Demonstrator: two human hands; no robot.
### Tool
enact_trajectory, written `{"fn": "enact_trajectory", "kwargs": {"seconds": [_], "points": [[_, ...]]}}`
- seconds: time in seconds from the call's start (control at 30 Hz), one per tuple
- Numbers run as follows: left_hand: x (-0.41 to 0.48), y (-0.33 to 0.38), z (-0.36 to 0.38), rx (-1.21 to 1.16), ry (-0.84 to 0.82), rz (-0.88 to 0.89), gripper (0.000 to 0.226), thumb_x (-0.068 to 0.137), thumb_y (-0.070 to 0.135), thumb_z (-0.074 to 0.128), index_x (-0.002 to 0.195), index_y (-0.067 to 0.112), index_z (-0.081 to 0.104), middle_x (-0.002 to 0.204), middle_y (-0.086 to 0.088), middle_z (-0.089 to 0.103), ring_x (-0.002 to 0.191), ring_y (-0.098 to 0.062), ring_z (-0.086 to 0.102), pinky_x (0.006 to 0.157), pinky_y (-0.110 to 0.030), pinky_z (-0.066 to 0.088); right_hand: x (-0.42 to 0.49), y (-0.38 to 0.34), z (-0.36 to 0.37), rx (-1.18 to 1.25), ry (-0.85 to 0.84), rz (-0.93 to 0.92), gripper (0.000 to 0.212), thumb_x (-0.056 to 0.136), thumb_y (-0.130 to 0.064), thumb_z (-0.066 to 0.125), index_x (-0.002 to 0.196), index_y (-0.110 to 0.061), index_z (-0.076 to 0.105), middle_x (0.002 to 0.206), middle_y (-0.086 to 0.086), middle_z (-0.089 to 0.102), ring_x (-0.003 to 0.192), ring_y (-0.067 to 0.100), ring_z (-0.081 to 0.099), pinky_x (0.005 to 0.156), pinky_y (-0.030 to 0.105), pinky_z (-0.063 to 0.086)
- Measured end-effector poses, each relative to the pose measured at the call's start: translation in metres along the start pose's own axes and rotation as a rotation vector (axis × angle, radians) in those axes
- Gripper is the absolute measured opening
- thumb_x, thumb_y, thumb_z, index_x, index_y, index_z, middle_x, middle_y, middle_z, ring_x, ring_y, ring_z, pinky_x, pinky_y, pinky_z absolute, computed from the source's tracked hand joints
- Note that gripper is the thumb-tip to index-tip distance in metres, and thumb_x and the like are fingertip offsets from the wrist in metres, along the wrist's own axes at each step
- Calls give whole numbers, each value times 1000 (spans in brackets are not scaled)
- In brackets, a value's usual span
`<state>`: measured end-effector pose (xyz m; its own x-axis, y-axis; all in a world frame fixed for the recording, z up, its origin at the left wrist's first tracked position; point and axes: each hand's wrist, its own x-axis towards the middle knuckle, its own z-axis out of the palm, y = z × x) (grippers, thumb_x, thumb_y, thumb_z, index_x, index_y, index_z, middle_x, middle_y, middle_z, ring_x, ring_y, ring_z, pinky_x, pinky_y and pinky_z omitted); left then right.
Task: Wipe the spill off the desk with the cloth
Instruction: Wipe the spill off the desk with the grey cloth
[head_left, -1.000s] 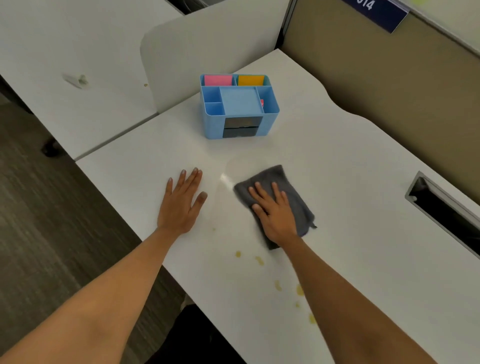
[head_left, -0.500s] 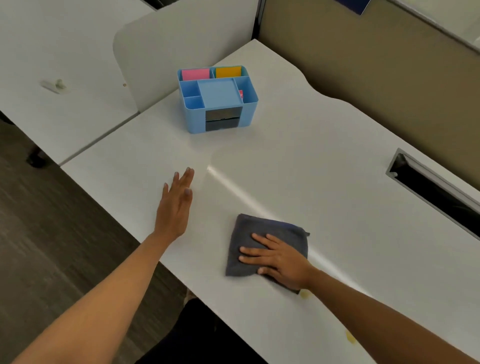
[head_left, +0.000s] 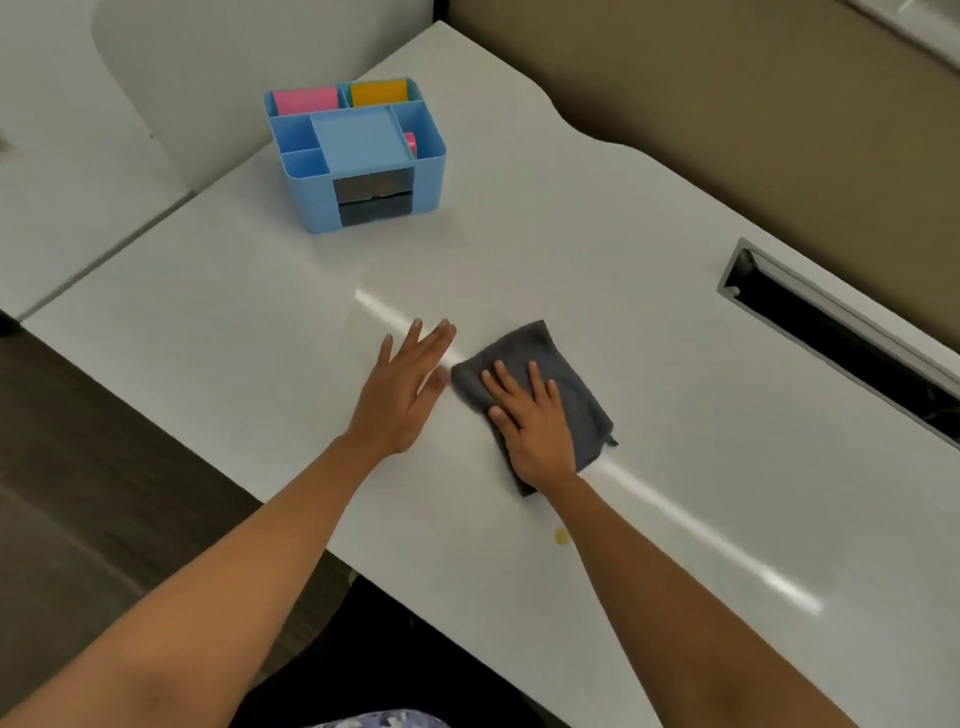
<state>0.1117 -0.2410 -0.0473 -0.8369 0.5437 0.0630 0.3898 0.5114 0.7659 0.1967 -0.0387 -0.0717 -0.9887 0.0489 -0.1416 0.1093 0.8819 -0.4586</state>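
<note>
A folded grey cloth (head_left: 566, 374) lies flat on the white desk (head_left: 597, 270), a little right of the middle. My right hand (head_left: 535, 421) presses down on it, palm flat and fingers spread toward the far side. Just to the left, my left hand (head_left: 405, 384) rests flat on the bare desk with its fingers together, the fingertips almost touching the cloth's left edge. One small yellow drop of the spill (head_left: 561, 536) shows on the desk beside my right forearm, nearer to me than the cloth.
A blue desk organiser (head_left: 358, 156) with pink and orange pads stands at the back left. A metal-rimmed cable slot (head_left: 831, 332) is cut into the desk on the right. A beige partition (head_left: 727, 78) runs behind. The desk's near edge drops to dark floor (head_left: 78, 493) on the left.
My right hand has pushed the cloth away from me, up from the near edge toward the desk's middle. My left hand now lies close beside the cloth. Fewer yellow drops show than one second ago.
</note>
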Motion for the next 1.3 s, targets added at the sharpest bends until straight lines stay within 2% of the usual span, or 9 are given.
{"fn": "enact_trajectory", "kwargs": {"seconds": [0.13, 0.27, 0.5, 0.7, 0.8, 0.93, 1.1, 1.2, 1.3], "points": [[14, 20, 13, 21, -42, 72, 69, 98, 60, 7, 153, 24, 24, 161, 7, 24, 152, -13, 6, 123, -38, -3, -63, -6, 12, -23, -172, -212, 47, 105, -45, 24, 151, -47, 17, 160, -26, 10, 151, 12, -13, 118, 30, -18], [24, 33, 22, 45, -96, 127, 68, 98, 61, 9, 153, 25, 23, 161, 7, 23, 152, -13, 6, 124, -42, -2, -139, 32, 7, -90, -237, -260, 47, 104, -48, 22, 150, -51, 13, 159, -31, 8, 151, 16, -13, 117, 34, -21], [24, 49, 45, 66, -202, 193, 64, 98, 58, 12, 153, 26, 23, 161, 11, 21, 152, -9, 4, 124, -41, -1, -193, 144, -54, -58, -106, 94, 45, 104, -47, 23, 149, -49, 22, 159, -28, 14, 152, 14, -7, 122, 45, -3], [19, 72, 72, 63, -313, 238, 69, 96, 62, 10, 153, 26, 24, 161, 12, 20, 150, -4, 0, 122, -31, -5, -153, 125, -45, 10, 221, 442, 44, 103, -39, 32, 146, -46, 29, 155, -28, 20, 152, 17, 1, 119, 26, -11], [18, 88, 88, 84, -370, 285, 66, 97, 60, 12, 153, 26, 22, 161, 12, 19, 150, -5, 0, 122, -30, -6, -152, 96, -31, 32, 222, 436, 44, 104, -40, 32, 148, -44, 30, 157, -26, 19, 152, 16, -4, 121, 30, -11], [19, 102, 105, 135, -414, 336, 62, 98, 52, 15, 154, 24, 21, 162, 9, 19, 151, -9, 2, 123, -37, -2, -186, 57, -1, 31, 65, 219, 45, 105, -46, 24, 150, -48, 20, 160, -27, 10, 151, 12, -13, 120, 33, -14], [24, 110, 115, 121, -445, 358, 75, 94, 66, 4, 154, 25, 21, 162, 9, 19, 151, -10, 3, 124, -40, -2, -269, 64, 5, 37, -39, 143, 45, 105, -46, 26, 149, -51, 19, 158, -32, 10, 151, 10, -6, 119, 27, -13], [26, 109, 115, 108, -454, 352, 70, 95, 63, 7, 154, 26, 21, 162, 11, 19, 151, -7, 1, 124, -42, -1, -311, 105, -17, 59, 7, 257, 44, 105, -45, 27, 148, -49, 24, 158, -30, 16, 152, 11, 1, 121, 29, -7], [25, 105, 114, 93, -454, 341, 64, 97, 58, 12, 153, 28, 22, 161, 13, 19, 151, -6, 1, 124, -41, -2, -321, 147, -43, 121, 151, 511, 44, 102, -46, 28, 145, -53, 28, 156, -31, 19, 152, 11, 3, 123, 35, -1]]}}
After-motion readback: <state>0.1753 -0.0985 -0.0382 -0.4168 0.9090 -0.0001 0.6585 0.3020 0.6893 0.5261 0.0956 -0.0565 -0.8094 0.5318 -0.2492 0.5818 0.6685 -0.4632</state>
